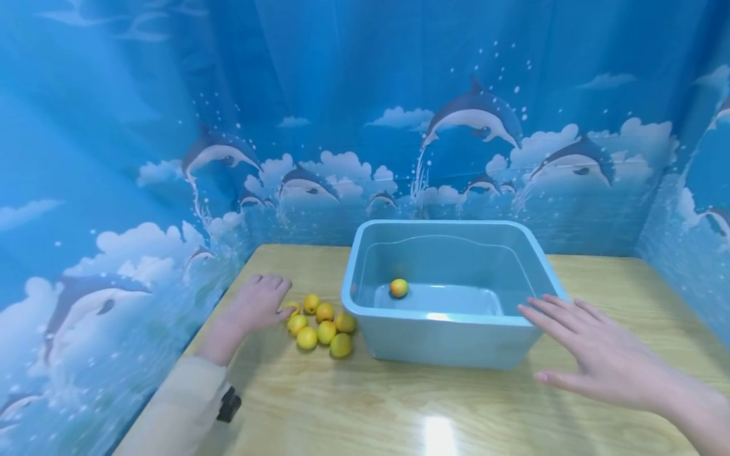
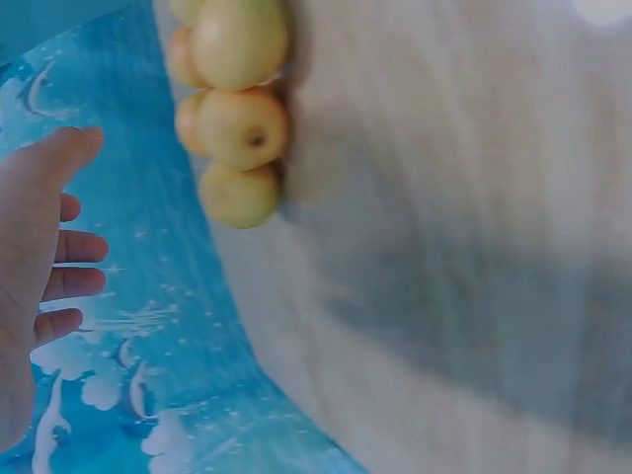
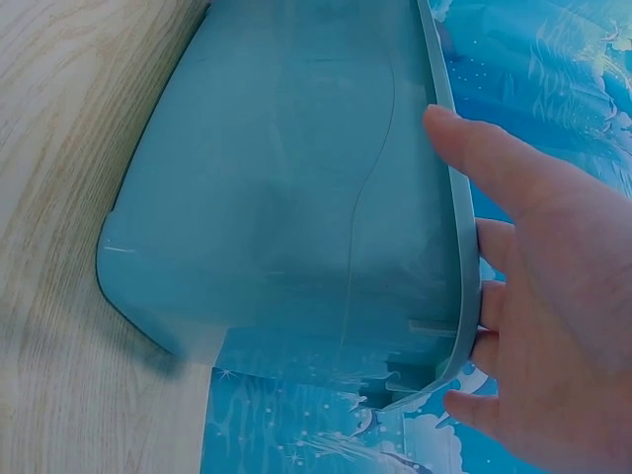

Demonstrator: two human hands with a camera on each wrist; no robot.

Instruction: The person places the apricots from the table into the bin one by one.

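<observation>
Several small, round yellow-orange fruits (image 1: 327, 332) lie in a cluster on the table, left of a light blue plastic bin (image 1: 450, 342). My left hand (image 1: 259, 304) is over the cluster's left side, fingers loosely extended and holding nothing. In the left wrist view, a gap shows between that hand (image 2: 35, 257) and the fruits (image 2: 242, 128). One orange-yellow fruit (image 1: 398, 288) sits inside the bin, toward its left. At the bin's front right corner my right hand (image 1: 599, 358) is spread, fingertips right at the rim. The right wrist view shows that hand (image 3: 553, 286) beside the bin's rim (image 3: 462, 227), thumb raised.
The wooden table (image 1: 399, 405) carries everything. A blue curtain (image 1: 353, 95) printed with dolphins and clouds stands behind the table and along both sides. A small black object (image 1: 229, 405) is at the left sleeve (image 1: 188, 392).
</observation>
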